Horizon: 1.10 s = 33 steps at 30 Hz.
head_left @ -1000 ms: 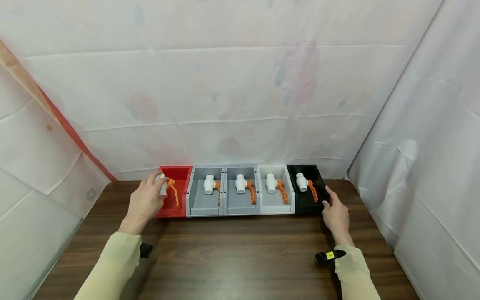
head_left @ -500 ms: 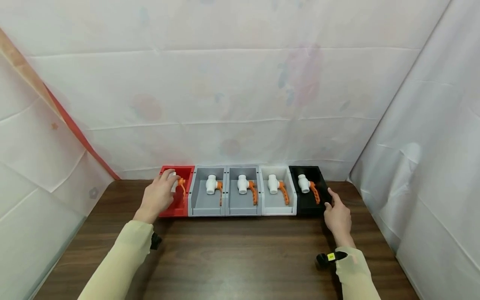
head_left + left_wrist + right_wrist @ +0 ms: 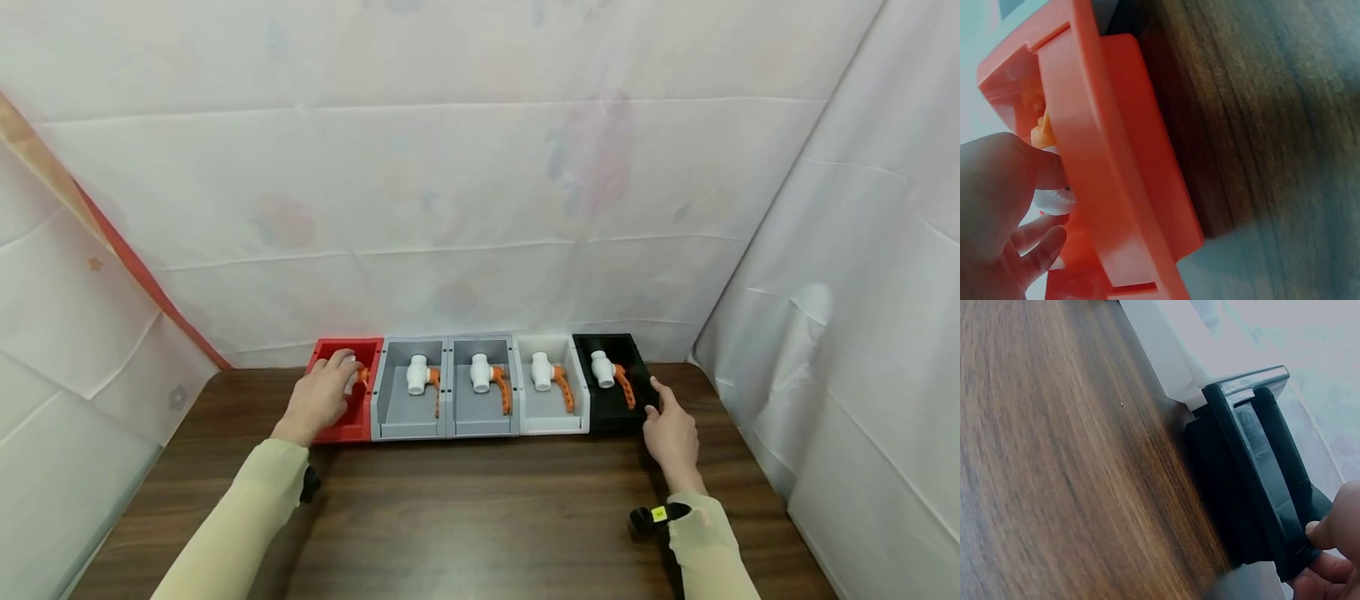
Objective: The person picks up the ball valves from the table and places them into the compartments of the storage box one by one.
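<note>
My left hand (image 3: 321,398) reaches into the red bin (image 3: 350,432) at the row's left end. Between thumb and fingers it grips a ball valve, whose white body (image 3: 1055,201) and orange handle (image 3: 1042,132) show partly; the hand and the bin's front wall hide the rest. At the other end, my right hand (image 3: 672,433) holds the right side of the black bin (image 3: 617,421), with the thumb (image 3: 1319,534) at the front corner and other fingers outside the wall. A white ball valve (image 3: 602,370) with an orange handle lies in that black bin.
Between the end bins stand two grey bins (image 3: 410,427) (image 3: 483,427) and a white bin (image 3: 553,425), each with one similar valve (image 3: 417,375). The row sits on a dark wooden table (image 3: 480,508), close to a white cloth backdrop (image 3: 450,183).
My left hand has moved right and lowered the ball valve into the red bin. The right hand stays at the black bin. The head view shifts slightly.
</note>
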Each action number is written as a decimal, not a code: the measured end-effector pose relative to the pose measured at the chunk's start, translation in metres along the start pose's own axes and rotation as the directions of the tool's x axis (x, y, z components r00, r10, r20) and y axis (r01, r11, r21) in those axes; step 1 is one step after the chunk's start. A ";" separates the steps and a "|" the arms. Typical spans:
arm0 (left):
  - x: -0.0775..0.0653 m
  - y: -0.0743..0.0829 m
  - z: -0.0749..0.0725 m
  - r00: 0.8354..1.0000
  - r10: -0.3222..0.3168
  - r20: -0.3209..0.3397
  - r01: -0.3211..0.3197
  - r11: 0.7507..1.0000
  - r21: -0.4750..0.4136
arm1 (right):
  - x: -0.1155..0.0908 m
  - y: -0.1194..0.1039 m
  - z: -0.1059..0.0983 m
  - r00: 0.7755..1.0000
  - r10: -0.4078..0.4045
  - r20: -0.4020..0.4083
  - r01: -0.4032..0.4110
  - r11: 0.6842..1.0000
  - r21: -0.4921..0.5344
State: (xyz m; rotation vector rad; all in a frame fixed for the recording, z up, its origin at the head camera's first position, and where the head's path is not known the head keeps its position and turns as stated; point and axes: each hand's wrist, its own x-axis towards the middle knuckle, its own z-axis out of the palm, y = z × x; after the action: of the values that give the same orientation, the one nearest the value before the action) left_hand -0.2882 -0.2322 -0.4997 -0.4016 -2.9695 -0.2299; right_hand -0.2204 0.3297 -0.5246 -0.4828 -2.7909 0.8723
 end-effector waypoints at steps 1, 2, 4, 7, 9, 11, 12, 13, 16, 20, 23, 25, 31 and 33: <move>0.000 0.000 0.002 1.000 0.000 0.007 0.000 1.000 0.000 | 0.000 0.000 0.001 1.000 -0.002 -0.008 0.002 1.000 -0.003; 0.001 -0.001 0.004 1.000 0.003 0.014 -0.003 1.000 -0.003 | -0.001 0.001 0.001 1.000 -0.002 -0.012 0.002 1.000 -0.003; 0.002 -0.002 0.006 1.000 0.005 0.022 -0.005 1.000 -0.005 | -0.001 0.002 0.003 1.000 0.001 -0.012 -0.001 1.000 -0.003; 0.003 -0.004 0.007 0.999 0.011 0.033 -0.011 1.000 -0.007 | -0.001 0.003 0.005 1.000 0.005 -0.009 -0.005 1.000 -0.001; 0.004 -0.004 0.007 0.999 0.014 0.044 -0.013 1.000 -0.010 | -0.001 0.003 0.005 1.000 0.008 -0.003 -0.008 1.000 0.002; 0.005 -0.004 0.007 0.998 0.006 0.061 -0.003 0.999 -0.035 | -0.001 0.003 0.005 1.000 0.004 -0.007 -0.004 1.000 0.004; 0.006 -0.004 0.007 0.997 0.002 0.073 0.001 0.999 -0.045 | -0.001 0.003 0.005 1.000 0.004 -0.008 -0.004 1.000 0.006; 0.006 -0.004 0.007 0.996 -0.001 0.085 0.006 0.998 -0.056 | 0.000 0.003 0.004 1.000 0.002 -0.015 -0.002 1.000 0.004; 0.007 -0.003 0.007 0.994 -0.008 0.113 0.018 0.996 -0.087 | 0.001 0.003 0.003 1.000 0.002 -0.025 -0.002 1.000 -0.003; 0.007 -0.003 0.010 0.992 -0.012 0.126 0.021 0.997 -0.077 | 0.004 0.002 0.003 1.000 -0.005 -0.018 0.005 1.000 -0.001; 0.006 -0.003 0.012 0.990 -0.018 0.141 0.028 0.997 -0.073 | 0.004 0.003 0.005 1.000 -0.012 -0.014 0.012 1.000 -0.003; 0.006 -0.002 0.012 0.989 -0.014 0.150 0.025 0.997 -0.075 | 0.004 0.004 0.005 1.000 -0.012 -0.015 0.012 1.000 -0.003; 0.007 -0.004 0.016 0.992 -0.001 0.123 0.010 0.998 -0.067 | 0.002 0.005 0.004 1.000 -0.006 -0.022 0.006 1.000 0.002; 0.007 -0.005 0.017 0.994 0.003 0.110 0.006 0.997 -0.076 | 0.002 0.005 0.004 1.000 -0.007 -0.024 0.007 1.000 0.003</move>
State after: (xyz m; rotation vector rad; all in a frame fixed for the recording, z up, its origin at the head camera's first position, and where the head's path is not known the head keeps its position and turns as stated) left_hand -0.2981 -0.2329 -0.5159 -0.4343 -3.0760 -0.3328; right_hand -0.2222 0.3322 -0.5305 -0.4795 -2.7677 0.8642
